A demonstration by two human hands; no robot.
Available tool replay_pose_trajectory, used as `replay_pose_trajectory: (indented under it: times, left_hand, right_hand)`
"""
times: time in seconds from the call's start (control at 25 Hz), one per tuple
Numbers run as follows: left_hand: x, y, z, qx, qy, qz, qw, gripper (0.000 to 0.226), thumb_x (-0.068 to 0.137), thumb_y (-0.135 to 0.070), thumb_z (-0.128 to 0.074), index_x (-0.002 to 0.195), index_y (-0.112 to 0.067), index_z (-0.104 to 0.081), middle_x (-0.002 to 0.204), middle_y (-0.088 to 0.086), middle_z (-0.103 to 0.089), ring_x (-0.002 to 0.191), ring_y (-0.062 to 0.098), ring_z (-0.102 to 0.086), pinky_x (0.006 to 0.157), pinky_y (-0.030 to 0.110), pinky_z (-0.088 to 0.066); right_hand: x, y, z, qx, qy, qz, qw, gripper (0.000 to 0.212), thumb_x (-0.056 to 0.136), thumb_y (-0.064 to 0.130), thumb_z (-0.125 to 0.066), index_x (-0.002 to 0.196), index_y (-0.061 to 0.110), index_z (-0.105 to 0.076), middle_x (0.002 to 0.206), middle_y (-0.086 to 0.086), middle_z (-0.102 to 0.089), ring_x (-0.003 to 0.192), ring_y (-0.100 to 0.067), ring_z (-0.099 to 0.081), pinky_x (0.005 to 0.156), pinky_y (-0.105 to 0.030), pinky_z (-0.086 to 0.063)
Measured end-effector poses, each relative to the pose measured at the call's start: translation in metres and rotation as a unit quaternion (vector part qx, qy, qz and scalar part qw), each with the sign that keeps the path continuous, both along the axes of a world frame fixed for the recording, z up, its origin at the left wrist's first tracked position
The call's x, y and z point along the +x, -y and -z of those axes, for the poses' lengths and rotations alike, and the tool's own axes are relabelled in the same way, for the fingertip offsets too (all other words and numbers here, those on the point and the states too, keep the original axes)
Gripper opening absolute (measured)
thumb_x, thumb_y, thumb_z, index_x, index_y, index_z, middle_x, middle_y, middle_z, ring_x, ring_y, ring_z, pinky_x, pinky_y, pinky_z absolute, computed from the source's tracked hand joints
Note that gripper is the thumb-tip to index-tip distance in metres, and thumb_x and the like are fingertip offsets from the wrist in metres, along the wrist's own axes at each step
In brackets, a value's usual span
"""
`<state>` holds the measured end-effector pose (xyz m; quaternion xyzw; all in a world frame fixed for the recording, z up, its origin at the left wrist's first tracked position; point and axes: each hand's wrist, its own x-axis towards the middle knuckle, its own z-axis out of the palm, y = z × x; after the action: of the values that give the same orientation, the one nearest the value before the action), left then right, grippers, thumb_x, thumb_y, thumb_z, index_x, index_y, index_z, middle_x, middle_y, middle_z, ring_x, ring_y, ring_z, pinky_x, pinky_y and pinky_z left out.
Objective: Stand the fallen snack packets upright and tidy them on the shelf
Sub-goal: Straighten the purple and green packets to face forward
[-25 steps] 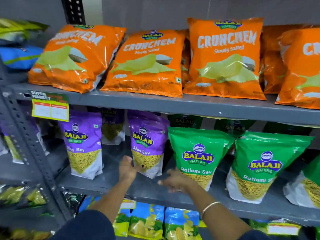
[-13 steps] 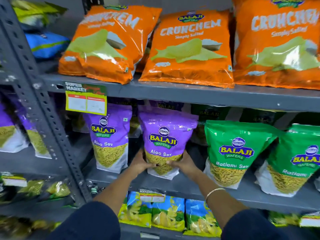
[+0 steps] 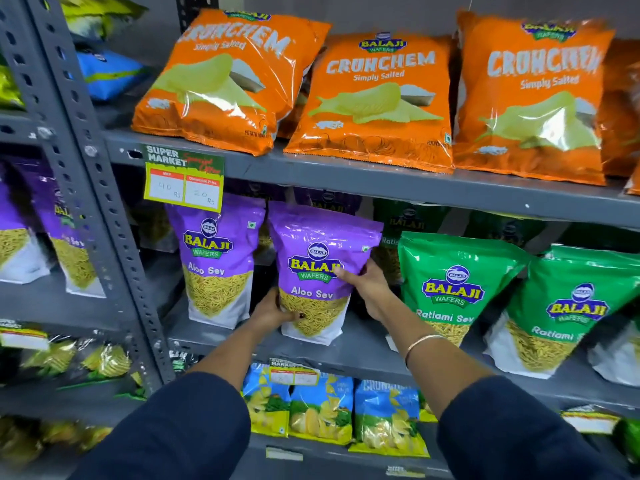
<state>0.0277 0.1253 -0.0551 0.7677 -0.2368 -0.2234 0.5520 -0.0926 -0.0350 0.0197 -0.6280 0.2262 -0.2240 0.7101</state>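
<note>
A purple Aloo Sev packet [image 3: 320,244] stands upright on the grey middle shelf [image 3: 349,351], gripped from both sides. My left hand [image 3: 273,311] holds its lower left edge. My right hand [image 3: 367,284] clasps its right side, higher up. A second purple Aloo Sev packet [image 3: 216,261] stands upright just left of it. Two green Ratlami Sev packets [image 3: 453,289] [image 3: 571,310] stand upright to the right. More purple and green packets sit in shadow behind them.
Orange Crunchem packets [image 3: 377,98] lean back on the top shelf. A price tag [image 3: 183,178] hangs from that shelf's edge. Blue chip packets [image 3: 332,407] fill the shelf below. A perforated grey upright [image 3: 104,209] divides off the left bay with more purple packets [image 3: 69,233].
Both hands closed on the purple packet and it now sits a little nearer the shelf front. My right hand slid up its side. The view moved closer and left.
</note>
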Motion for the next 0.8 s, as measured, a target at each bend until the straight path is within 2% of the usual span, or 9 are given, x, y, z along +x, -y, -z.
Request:
replay_pose_trajectory:
  times: [0.12,0.28,0.44,0.52,0.56,0.64,0.68,0.72,0.8]
  left_hand:
    - [-0.002,0.0,0.003,0.013,-0.005,0.006,1.0,0.073,0.073,0.007,-0.072,0.136,0.004,-0.035,0.134,0.023,-0.054,0.124,0.032,-0.052,0.107,0.042,-0.041]
    - [-0.003,-0.005,0.0,0.034,0.0,-0.022,0.999,0.07,0.072,0.003,-0.074,0.133,0.003,-0.039,0.132,0.021,-0.056,0.123,0.032,-0.053,0.098,0.031,-0.041]
    - [-0.007,-0.004,-0.008,0.088,0.016,-0.025,0.996,0.074,0.075,-0.006,-0.074,0.136,0.0,-0.032,0.135,0.018,-0.053,0.124,0.032,-0.052,0.099,0.036,-0.044]
    - [-0.007,-0.004,-0.012,0.202,-0.026,-0.02,0.979,0.066,0.08,-0.014,-0.07,0.131,-0.001,-0.03,0.119,0.016,-0.056,0.107,0.032,-0.058,0.089,0.042,-0.049]
    - [-0.011,-0.004,-0.017,0.288,-0.072,0.019,0.955,0.052,0.084,-0.017,-0.065,0.125,-0.003,-0.036,0.101,0.014,-0.056,0.089,0.027,-0.059,0.088,0.041,-0.05]
    - [-0.025,0.0,-0.032,0.444,-0.156,0.172,0.865,0.021,0.094,-0.02,-0.051,0.104,-0.001,-0.051,0.078,0.008,-0.05,0.067,0.017,-0.053,0.101,0.037,-0.044]
    - [-0.033,0.01,-0.037,0.474,-0.167,0.24,0.83,0.021,0.096,-0.021,-0.044,0.092,-0.002,-0.053,0.077,0.006,-0.049,0.067,0.015,-0.052,0.107,0.037,-0.039]
    - [-0.044,0.027,-0.04,0.471,-0.15,0.286,0.821,0.023,0.097,-0.021,-0.043,0.086,-0.002,-0.052,0.079,0.006,-0.051,0.07,0.014,-0.054,0.108,0.039,-0.038]
    - [-0.069,0.066,-0.041,0.36,-0.098,0.292,0.881,0.025,0.093,-0.02,-0.052,0.105,0.002,-0.051,0.09,0.009,-0.056,0.085,0.019,-0.058,0.103,0.044,-0.043]
  right_hand:
    - [-0.013,-0.011,0.035,-0.014,-0.122,-0.077,0.989,0.065,0.077,-0.004,-0.071,0.132,0.004,-0.038,0.113,-0.007,-0.058,0.098,-0.016,-0.054,0.063,-0.018,-0.042]
    - [0.001,-0.022,0.053,-0.011,-0.111,-0.027,0.993,0.069,0.073,-0.005,-0.074,0.13,0.001,-0.037,0.126,-0.019,-0.058,0.106,-0.024,-0.057,0.088,-0.033,-0.049]
    - [0.003,-0.023,0.052,-0.038,-0.128,-0.02,0.991,0.074,0.073,0.002,-0.076,0.134,0.002,-0.033,0.131,-0.017,-0.053,0.122,-0.031,-0.051,0.09,-0.033,-0.044]
    - [-0.008,-0.014,0.055,-0.049,-0.202,-0.009,0.978,0.067,0.076,0.009,-0.076,0.13,0.005,-0.037,0.12,-0.013,-0.052,0.109,-0.027,-0.055,0.081,-0.03,-0.044]
    - [-0.019,-0.007,0.056,-0.058,-0.273,-0.016,0.96,0.05,0.078,0.013,-0.074,0.118,0.006,-0.044,0.107,-0.011,-0.054,0.092,-0.023,-0.058,0.073,-0.03,-0.045]
    - [-0.057,0.016,0.057,-0.025,-0.441,-0.097,0.892,0.021,0.088,0.022,-0.062,0.083,0.006,-0.05,0.073,-0.008,-0.06,0.057,-0.016,-0.057,0.056,-0.026,-0.045]
    - [-0.082,0.032,0.064,-0.007,-0.504,-0.108,0.857,0.027,0.093,0.023,-0.055,0.072,0.007,-0.049,0.062,-0.008,-0.058,0.047,-0.013,-0.057,0.051,-0.024,-0.046]
    - [-0.106,0.051,0.069,-0.007,-0.525,-0.082,0.847,0.031,0.096,0.02,-0.049,0.067,0.008,-0.048,0.06,-0.008,-0.055,0.039,-0.012,-0.057,0.044,-0.022,-0.047]
    - [-0.146,0.084,0.07,-0.072,-0.51,0.01,0.857,0.024,0.093,0.012,-0.045,0.07,0.006,-0.051,0.066,-0.007,-0.049,0.036,-0.012,-0.056,0.038,-0.017,-0.044]
